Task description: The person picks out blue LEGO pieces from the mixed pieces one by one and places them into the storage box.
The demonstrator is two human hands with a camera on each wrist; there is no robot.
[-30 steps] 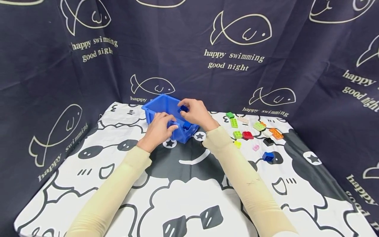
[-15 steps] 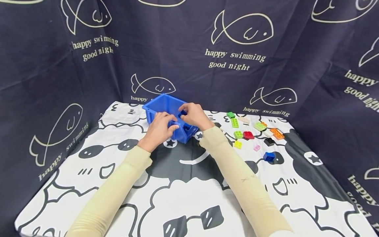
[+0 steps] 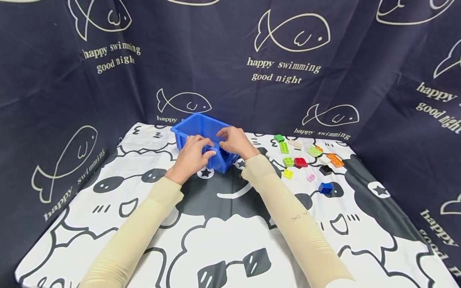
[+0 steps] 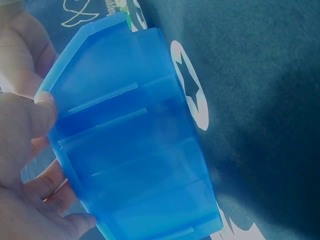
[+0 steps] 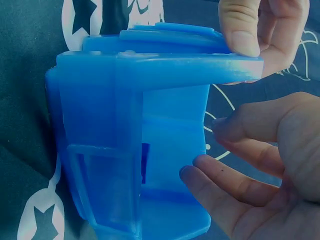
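A blue plastic storage bin [image 3: 219, 163] stands toward the back of the table. My left hand [image 3: 193, 155] grips the bin's near left rim, the thumb pressed on the edge in the left wrist view and the fingers curled over it. Above the bin's opening is my right hand [image 3: 235, 142]. In the right wrist view its fingers [image 5: 220, 187] are loosely bent and spread, with nothing between them. A dark blue piece [image 5: 145, 162] shows in part inside the bin; the front wall hides the rest of the contents.
Several toy bricks lie scattered to the right of the bin, among them a red brick [image 3: 300, 162], an orange brick [image 3: 335, 160], a black brick [image 3: 325, 170] and a blue brick [image 3: 325, 188]. A dark fish-print curtain [image 3: 230, 80] hangs behind the table.
My right hand has lowered slightly into the bin, and the dark blue brick at its fingers is let go. The left hand keeps its grip on the rim.
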